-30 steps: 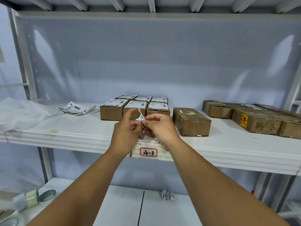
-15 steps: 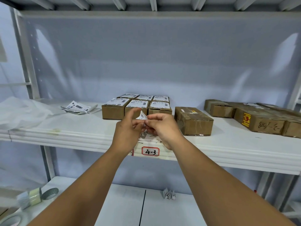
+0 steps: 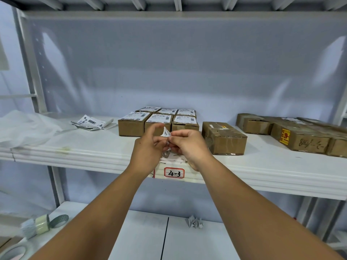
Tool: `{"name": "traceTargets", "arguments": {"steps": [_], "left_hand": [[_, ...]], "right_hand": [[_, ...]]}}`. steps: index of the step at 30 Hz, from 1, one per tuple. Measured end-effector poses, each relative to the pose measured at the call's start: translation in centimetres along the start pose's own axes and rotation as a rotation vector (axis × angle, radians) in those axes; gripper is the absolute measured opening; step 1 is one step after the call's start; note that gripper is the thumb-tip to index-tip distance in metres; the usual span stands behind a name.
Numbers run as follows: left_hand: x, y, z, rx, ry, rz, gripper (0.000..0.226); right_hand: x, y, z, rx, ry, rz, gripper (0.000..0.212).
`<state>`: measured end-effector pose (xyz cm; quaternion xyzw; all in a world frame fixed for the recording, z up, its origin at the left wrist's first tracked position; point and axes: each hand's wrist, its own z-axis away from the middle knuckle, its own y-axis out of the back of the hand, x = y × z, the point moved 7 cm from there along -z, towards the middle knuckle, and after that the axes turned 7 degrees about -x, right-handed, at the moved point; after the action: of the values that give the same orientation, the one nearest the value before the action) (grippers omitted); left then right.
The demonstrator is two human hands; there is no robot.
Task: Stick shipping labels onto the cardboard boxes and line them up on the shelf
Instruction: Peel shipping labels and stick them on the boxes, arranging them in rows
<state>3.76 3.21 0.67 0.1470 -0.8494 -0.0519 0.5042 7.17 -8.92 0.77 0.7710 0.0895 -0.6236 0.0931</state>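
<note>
Here, left hand (image 3: 150,149) and right hand (image 3: 188,145) pinching label (image 3: 166,132), arms outstretched

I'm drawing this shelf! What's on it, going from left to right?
White plastic sheet → loose labels → six labelled boxes → plain cardboard box → boxes with a yellow sticker.

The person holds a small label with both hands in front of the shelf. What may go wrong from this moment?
1. The label is bent between the left hand and the right hand, both pinching it; its sticky side might fold onto itself or cling to a finger.
2. The lone box right of the labelled boxes has wrinkled tape on top, so the label might not lie flat there.
</note>
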Motion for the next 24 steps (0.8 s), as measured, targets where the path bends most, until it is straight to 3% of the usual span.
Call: {"name": "traceTargets", "arguments": {"steps": [9,18,24], "left_hand": [[0.34,0.12,0.28,0.022,-0.010,-0.080,0.043],[0.67,0.12,0.35,0.031,-0.010,-0.117,0.061],[0.86,-0.14,0.55,0.080,-0.010,-0.132,0.056]], "right_hand": [[-0.13,-0.08,0.18,-0.007,0.004,0.006,0.021],[-0.47,-0.28,0.57,-0.025,0.011,0.032,0.016],[-0.45,-0.20,0.49,-0.001,0.013,0.038,0.014]]}}
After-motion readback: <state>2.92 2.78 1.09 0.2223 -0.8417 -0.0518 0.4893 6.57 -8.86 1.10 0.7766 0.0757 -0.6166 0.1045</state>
